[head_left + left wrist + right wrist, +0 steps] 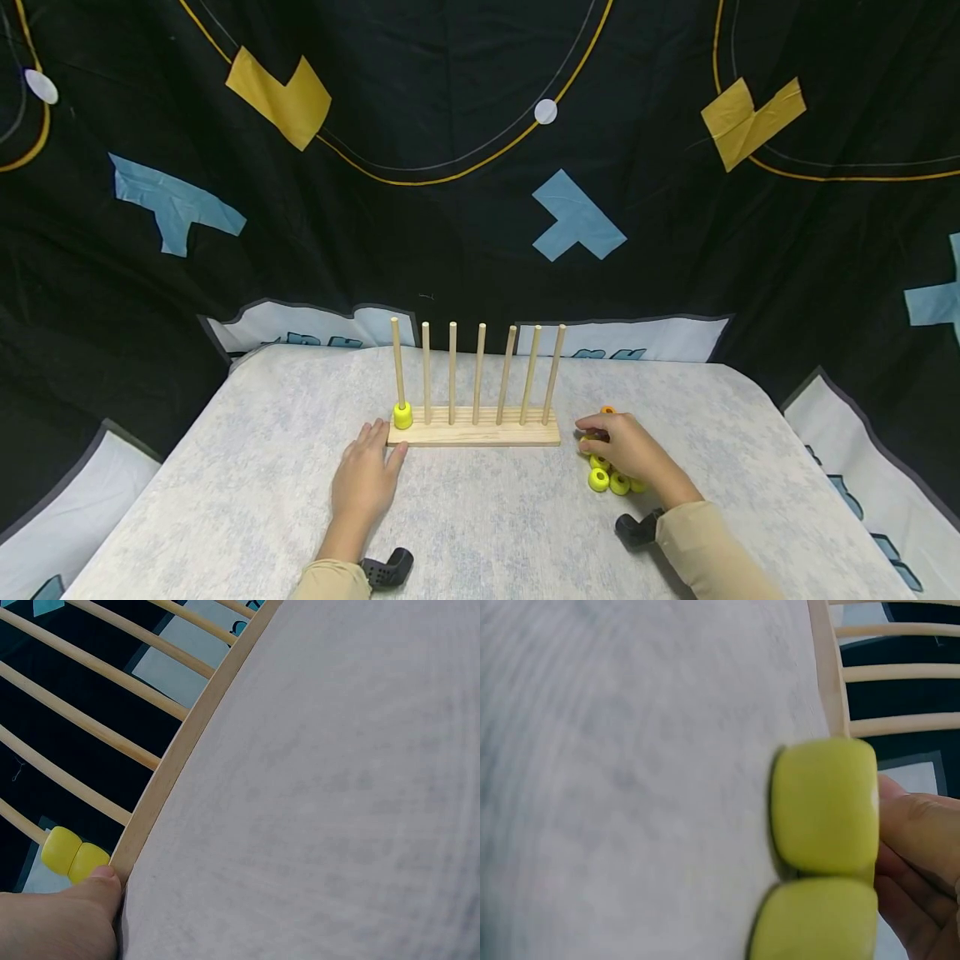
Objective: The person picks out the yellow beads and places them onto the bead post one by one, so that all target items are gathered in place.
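While the left hand (pixel 366 479) lies with fingers extended, its thumb touching the left end of the wooden peg rack (pixel 476 435) at mid-frame, the right hand (pixel 628 446) curves down over loose yellow beads (pixel 598 479) right of centre (whether it pinches one, I cannot tell). Both arms (pixel 343 542) rise from the lower edge. The leftmost peg (pixel 397 362) carries two stacked beads (pixel 402 421).

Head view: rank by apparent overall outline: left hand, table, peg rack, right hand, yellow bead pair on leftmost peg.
1. Table
2. Peg rack
3. Left hand and right hand: too alike to rank
4. Yellow bead pair
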`<state>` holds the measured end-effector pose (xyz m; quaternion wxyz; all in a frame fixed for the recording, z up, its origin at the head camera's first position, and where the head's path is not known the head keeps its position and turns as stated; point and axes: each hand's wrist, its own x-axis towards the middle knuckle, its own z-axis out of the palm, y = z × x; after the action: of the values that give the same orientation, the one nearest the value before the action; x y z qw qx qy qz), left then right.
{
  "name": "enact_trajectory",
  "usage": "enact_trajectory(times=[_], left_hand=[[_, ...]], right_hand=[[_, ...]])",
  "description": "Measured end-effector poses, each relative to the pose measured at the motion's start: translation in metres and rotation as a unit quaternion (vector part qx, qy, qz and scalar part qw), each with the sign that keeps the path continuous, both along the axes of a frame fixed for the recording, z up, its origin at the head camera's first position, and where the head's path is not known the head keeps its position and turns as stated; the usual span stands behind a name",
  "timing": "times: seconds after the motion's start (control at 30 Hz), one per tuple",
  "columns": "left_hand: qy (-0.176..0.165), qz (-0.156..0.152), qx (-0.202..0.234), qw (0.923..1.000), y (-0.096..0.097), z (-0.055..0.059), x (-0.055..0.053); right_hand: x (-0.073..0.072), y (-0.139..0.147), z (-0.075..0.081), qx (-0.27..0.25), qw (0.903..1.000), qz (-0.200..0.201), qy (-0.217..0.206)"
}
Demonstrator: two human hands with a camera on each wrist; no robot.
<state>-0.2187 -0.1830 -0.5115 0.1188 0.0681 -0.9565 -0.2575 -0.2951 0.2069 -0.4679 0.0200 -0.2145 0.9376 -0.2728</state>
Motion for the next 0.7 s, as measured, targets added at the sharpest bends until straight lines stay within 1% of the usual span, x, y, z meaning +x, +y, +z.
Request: enact_trajectory(times=[0.13, 0.4, 0.5, 0.57, 0.7], left_hand=[[-0.002, -0.002, 0.002, 1.0000, 0.000, 0.001, 0.000], [0.006, -0.001, -0.002, 1.0000, 0.000, 0.000, 0.000], [0.014, -0.001, -0.004, 0.9999, 0.000, -0.001, 0.000], [0.019, 0.000, -0.004, 0.9998, 0.000, -0.001, 0.000], [0.019, 0.001, -0.002, 0.9998, 0.000, -0.002, 0.000]], right_hand=[[-0.001, 0.006, 0.002, 0.008, 1.0000, 0.003, -0.003], [0.001, 0.009, 0.008, 0.024, 0.9988, 0.002, -0.042], [0.000, 0.007, 0.010, 0.041, 0.9985, 0.013, -0.034], [-0.001, 0.006, 0.010, 0.052, 0.9981, 0.014, -0.028], [-0.003, 0.003, 0.011, 0.069, 0.9973, 0.016, -0.021]])
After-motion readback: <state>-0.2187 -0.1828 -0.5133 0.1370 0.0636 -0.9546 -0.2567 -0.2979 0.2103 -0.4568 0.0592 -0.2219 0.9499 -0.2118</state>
